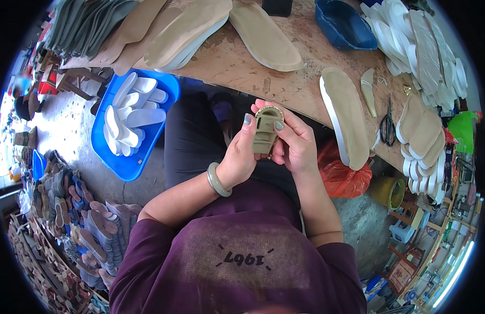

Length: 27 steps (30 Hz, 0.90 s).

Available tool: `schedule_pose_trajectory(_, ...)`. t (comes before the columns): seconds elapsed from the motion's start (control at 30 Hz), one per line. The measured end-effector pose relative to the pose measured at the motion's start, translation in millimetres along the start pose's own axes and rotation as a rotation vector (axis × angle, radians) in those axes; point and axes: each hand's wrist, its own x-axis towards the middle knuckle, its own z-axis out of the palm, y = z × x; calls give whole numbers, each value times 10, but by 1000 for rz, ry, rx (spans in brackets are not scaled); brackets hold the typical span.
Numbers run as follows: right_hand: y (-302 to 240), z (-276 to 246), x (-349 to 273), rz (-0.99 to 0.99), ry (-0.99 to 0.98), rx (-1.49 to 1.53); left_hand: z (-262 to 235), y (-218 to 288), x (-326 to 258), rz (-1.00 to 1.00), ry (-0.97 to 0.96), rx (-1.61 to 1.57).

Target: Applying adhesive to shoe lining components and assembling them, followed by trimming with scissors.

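I hold a small tan shoe piece [265,131] upright between both hands, above my lap and just off the near edge of the tabletop [237,65]. My left hand [238,157] has its grip closed on the left side, thumb pressed on the face; my right hand [294,144] pinches the right side. A tan insole [348,112] lies at that edge, scissors [387,125] beyond it. A blue tray [128,166] sits on the floor to my left.

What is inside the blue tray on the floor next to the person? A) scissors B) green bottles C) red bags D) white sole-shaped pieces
D: the blue tray, beside the person's left hand, holds a pile of white sole-shaped pieces; the scissors lie up on the wooden table instead.
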Motion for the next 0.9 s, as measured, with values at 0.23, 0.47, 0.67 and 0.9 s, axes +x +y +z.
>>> schedule_pose_trajectory(0.23,83,-3,-49,-126,91,-93,-33,178,24,-216,-80,-80)
schedule_pose_trajectory(0.47,-64,141,-145,-103,70,-198,-92,147,51,-125,-77,101)
schedule_pose_trajectory(0.67,-131,191,-158,-83,114,-229,-56,134,61,-71,-81,123)
schedule_pose_trajectory(0.9,-78,234,-153,-107,149,-239,-84,247,89,-137,-92,129)
